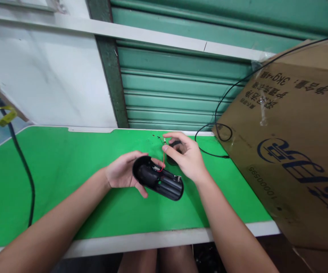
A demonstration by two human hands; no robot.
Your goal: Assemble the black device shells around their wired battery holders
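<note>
Over a green mat (67, 182), the left hand (122, 172) grips a black battery housing (159, 182); right hand (188, 157) fingers pinch, seemingly, its small wired part (164, 142). Keeping the red wire (160, 167) slack seems wise.

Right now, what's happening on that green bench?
A person sits at a green mat. The left hand cradles an open black plastic housing, hollow side up, with ribbed battery slots showing. The right hand pinches a small part on thin red and black wires that run into the housing. A cardboard box leans at the right, with a black cable in front of it.
</note>
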